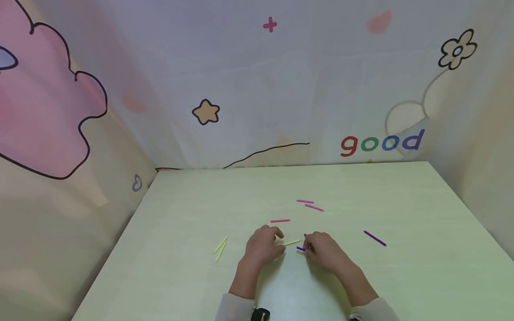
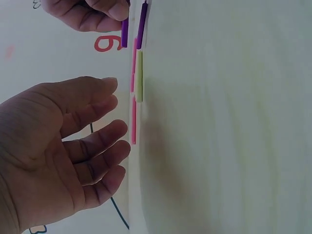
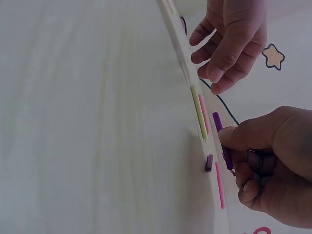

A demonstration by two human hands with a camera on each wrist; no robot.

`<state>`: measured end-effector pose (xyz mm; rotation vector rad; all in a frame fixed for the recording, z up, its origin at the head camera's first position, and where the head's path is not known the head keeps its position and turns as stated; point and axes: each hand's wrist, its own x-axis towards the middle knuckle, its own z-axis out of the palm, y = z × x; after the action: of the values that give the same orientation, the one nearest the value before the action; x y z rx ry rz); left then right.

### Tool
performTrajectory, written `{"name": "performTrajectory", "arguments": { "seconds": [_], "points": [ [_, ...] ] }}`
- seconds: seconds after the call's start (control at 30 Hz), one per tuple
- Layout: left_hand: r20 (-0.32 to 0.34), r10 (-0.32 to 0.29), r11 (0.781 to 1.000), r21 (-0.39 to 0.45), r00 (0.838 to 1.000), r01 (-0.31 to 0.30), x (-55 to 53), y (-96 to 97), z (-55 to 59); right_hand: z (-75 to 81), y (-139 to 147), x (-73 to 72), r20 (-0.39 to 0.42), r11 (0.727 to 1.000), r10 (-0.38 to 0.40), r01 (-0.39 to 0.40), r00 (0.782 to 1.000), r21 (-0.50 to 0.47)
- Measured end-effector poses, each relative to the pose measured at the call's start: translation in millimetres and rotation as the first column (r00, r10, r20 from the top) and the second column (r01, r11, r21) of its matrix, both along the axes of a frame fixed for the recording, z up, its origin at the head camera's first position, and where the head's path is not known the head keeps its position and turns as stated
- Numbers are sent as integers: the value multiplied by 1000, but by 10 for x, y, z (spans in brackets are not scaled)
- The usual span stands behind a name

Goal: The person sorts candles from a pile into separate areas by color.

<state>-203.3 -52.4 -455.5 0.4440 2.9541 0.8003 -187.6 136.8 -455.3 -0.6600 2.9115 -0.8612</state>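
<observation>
Between thumb and fingers my right hand (image 1: 326, 252) pinches a thin purple stick (image 3: 223, 141), raised off the table in the right wrist view. A second purple stick (image 3: 209, 163) lies on the table close by; the right hand partly covers it in the head view. My left hand (image 1: 263, 246) is held just left of a yellow-green stick (image 1: 292, 242), its fingers loosely bent and apart. Nothing sits in the left palm, as the left wrist view shows. Whether a left fingertip touches the yellow-green stick, I cannot tell.
Beyond the hands lie a pink stick (image 1: 280, 220) and two more pink sticks (image 1: 314, 207) farther back. Two yellow-green sticks (image 1: 221, 249) are on the left, and another purple stick (image 1: 375, 238) is on the right. A printed cloth (image 1: 249, 80) hangs behind the pale table (image 1: 180, 200).
</observation>
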Motion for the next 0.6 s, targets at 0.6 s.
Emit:
{"name": "performTrajectory", "arguments": {
  "seconds": [0.6],
  "points": [
    [-10, -101, 995, 6, 995, 101, -95, 157, -57, 16, 438, 147, 26, 993, -112, 113, 993, -39]
  ]
}}
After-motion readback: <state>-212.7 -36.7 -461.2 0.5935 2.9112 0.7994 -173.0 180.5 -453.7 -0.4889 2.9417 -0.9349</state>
